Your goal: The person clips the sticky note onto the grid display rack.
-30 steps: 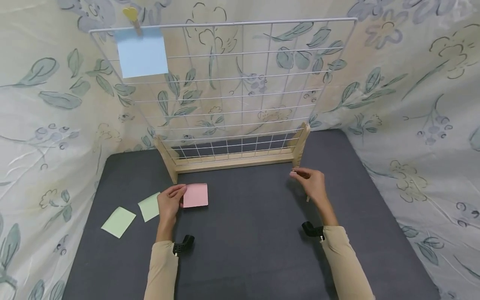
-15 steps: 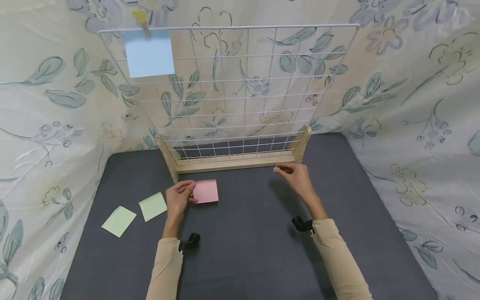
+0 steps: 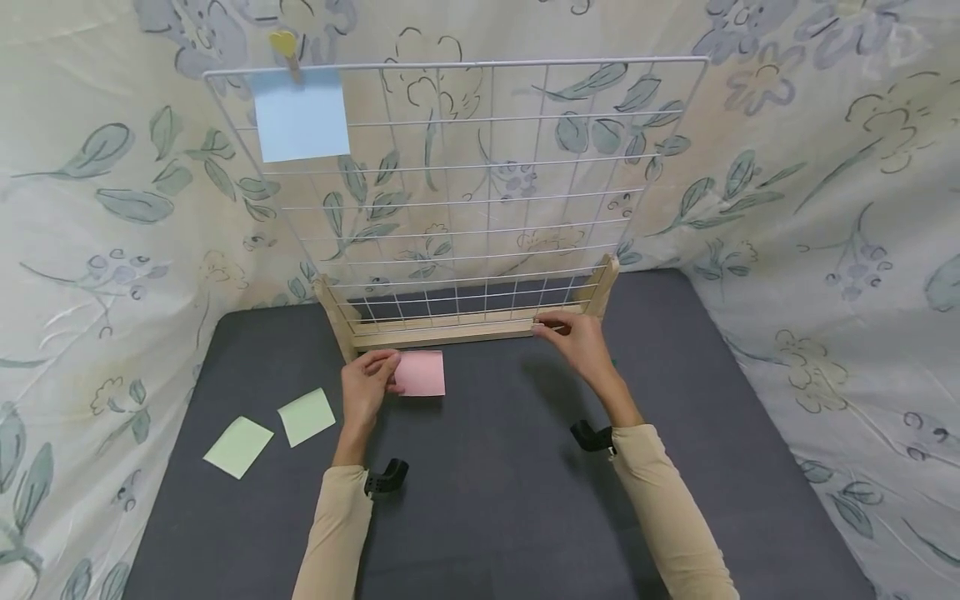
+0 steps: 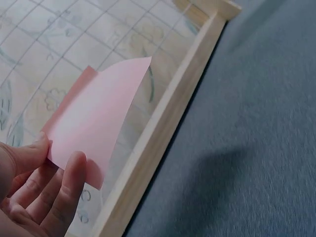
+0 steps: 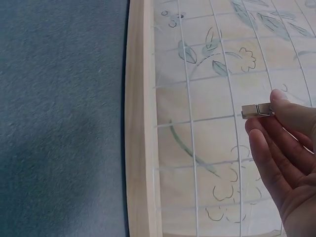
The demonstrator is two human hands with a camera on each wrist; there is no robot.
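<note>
My left hand (image 3: 366, 390) pinches a pink sticky note (image 3: 422, 373) by its left edge, thumb on one face and fingers on the other. In the left wrist view the note (image 4: 96, 113) is raised and slightly curved, in front of the wire grid. My right hand (image 3: 581, 346) holds a small wooden clothespin (image 5: 256, 110) between thumb and index finger, its jaw end pointing away from the palm. Both hands are before the lower part of the white wire grid rack (image 3: 487, 64). A light blue note (image 3: 302, 117) hangs at its upper left, under a clothespin with a yellow heart (image 3: 283, 43).
The rack stands on a wooden base (image 3: 450, 332) at the back of the dark table (image 3: 480, 500). Two pale green notes (image 3: 238, 447) lie on the table to the left. A small green bit (image 3: 615, 362) shows behind my right wrist. Floral cloth (image 3: 847, 333) surrounds the table.
My left hand has carried the pink note rightward and toward the rack. My right hand has moved left and toward the rack with the clothespin. The head view has shifted slightly.
</note>
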